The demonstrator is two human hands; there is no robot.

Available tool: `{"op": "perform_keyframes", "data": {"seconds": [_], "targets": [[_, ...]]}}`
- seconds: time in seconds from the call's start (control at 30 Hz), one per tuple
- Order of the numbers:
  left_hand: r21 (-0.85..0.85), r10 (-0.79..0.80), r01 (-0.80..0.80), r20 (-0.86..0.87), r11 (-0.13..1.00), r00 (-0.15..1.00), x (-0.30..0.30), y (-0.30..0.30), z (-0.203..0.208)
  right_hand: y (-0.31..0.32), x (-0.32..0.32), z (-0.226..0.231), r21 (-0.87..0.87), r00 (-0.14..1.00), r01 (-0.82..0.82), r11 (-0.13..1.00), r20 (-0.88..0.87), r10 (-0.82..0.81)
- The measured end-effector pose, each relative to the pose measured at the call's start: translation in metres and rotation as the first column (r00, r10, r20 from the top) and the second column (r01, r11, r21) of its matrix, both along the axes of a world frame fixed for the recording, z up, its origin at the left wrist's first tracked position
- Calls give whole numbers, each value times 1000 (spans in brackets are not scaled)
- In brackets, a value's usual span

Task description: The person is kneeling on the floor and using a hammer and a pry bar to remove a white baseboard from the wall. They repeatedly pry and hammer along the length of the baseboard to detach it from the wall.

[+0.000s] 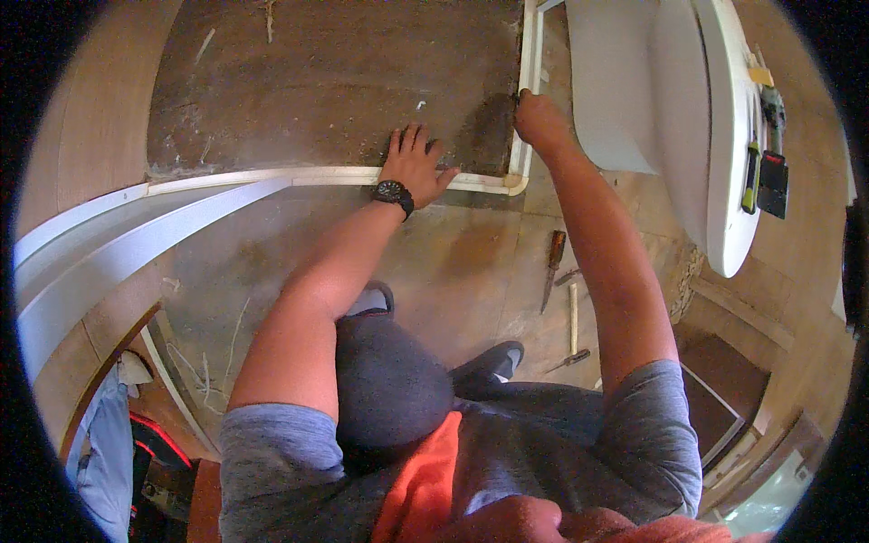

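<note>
A dark brown board (335, 81) with rough, stained patches lies ahead of me, bordered by a narrow white strip (326, 176) that rounds the near right corner. My left hand (415, 170) rests with fingers spread across the near strip and onto the board; a black watch (392, 192) is on that wrist. At the strip along the right side, my right hand (545, 125) is closed. A small dark bit shows at its fingertips, too hidden to name. Below the corner lie a screwdriver (556, 258) with an orange-brown handle and a hammer (574, 317) with a pale wooden handle.
Another dark-handled tool (572, 359) lies near my foot. At the right stands a large white curved panel (729, 118), with a green-and-black handled tool (750, 172) beside it. A pale metal rail (145, 231) runs at the left. Light blue cloth (104, 452) hangs lower left.
</note>
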State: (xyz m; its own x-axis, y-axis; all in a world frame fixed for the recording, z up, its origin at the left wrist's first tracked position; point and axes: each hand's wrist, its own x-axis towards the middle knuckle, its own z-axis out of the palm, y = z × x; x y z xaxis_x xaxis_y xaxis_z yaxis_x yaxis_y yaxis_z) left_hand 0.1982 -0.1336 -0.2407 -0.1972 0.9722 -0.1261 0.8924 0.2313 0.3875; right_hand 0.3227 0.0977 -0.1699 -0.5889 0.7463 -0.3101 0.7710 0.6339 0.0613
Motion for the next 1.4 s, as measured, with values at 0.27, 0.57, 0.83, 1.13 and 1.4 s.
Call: {"op": "perform_keyframes", "data": {"seconds": [0.27,0.57,0.83,1.13,1.4], "targets": [[-25,-25,24,-46,999,999,-4,-3,11,-25,9,-8,-46,992,-118,992,29,119],[8,-14,14,-33,1000,999,-3,0,3,-84,50,9,-134,998,18,991,55,-10],[-46,-24,23,-13,999,1000,-4,-2,13,-117,59,29,-129,993,59,990,109,-45],[64,-22,19,40,998,999,1,-1,0,-38,70,12,-258,997,37,965,79,-16],[152,-18,15,16,988,1000,-4,-5,-5,-58,31,67,-365,993,-48,930,79,83]]}}
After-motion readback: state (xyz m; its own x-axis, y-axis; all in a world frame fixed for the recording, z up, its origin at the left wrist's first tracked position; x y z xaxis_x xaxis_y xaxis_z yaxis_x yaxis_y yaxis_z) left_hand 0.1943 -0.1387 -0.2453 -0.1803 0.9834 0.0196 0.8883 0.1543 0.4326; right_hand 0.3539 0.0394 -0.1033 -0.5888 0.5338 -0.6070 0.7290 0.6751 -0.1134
